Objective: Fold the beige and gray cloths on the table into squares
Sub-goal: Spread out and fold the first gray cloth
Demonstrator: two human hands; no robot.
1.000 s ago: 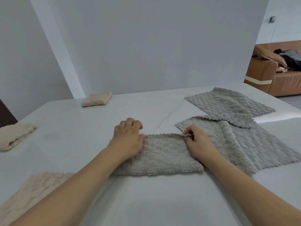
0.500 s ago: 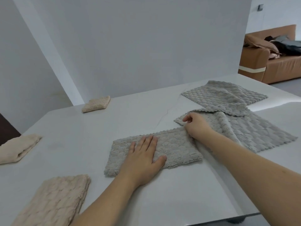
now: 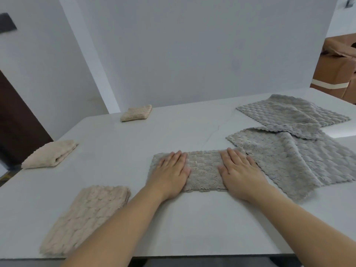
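A gray cloth (image 3: 203,168), folded into a long strip, lies in the middle of the white table (image 3: 173,224). My left hand (image 3: 171,173) rests flat on its left part, fingers together and palm down. My right hand (image 3: 240,172) lies flat on its right part. Neither hand grips anything. To the right, an unfolded gray cloth (image 3: 292,160) lies spread out and touches the strip's right end. Another gray cloth (image 3: 289,112) lies behind it, overlapping its far edge. Folded beige cloths sit at the near left (image 3: 84,218), the left edge (image 3: 50,154) and the far side (image 3: 136,112).
The table's front edge runs just below my forearms. A white wall stands behind the table. A brown sofa (image 3: 335,74) is at the far right, beyond the table's corner, and a dark door (image 3: 17,120) is at the left.
My right hand has let go of the strip's far right corner and come down flat on the cloth. My left hand has shifted left on the strip. The view has swung left.
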